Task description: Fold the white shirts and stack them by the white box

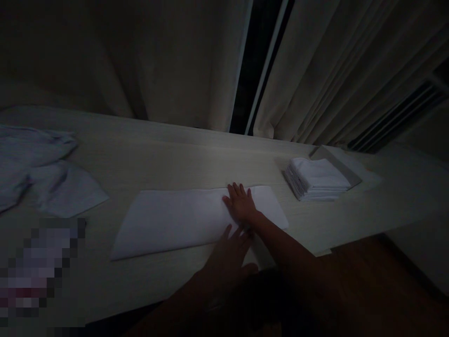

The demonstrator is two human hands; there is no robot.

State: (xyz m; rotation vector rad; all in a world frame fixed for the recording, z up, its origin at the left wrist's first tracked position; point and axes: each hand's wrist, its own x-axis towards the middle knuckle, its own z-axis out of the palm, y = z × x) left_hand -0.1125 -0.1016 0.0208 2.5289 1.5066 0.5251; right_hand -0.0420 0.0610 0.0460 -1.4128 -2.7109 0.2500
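Note:
A white cloth (178,217), folded into a long strip, lies flat on the pale wooden surface (182,159). My right hand (242,204) rests palm down on it, right of its middle, with the fingers spread toward the far edge. Nearer to me, my left hand (229,252) is at the cloth's near edge, its fingers extended and its thumb apart; in the dim light I cannot tell how firmly it touches. Neither hand grips anything.
To the right sits a stack of folded white cloths (317,178) beside a grey flat board (338,164). A crumpled light cloth (45,173) lies at the left, with a pixelated patch below it. Curtains (182,61) hang behind; a brown floor (379,276) shows at lower right.

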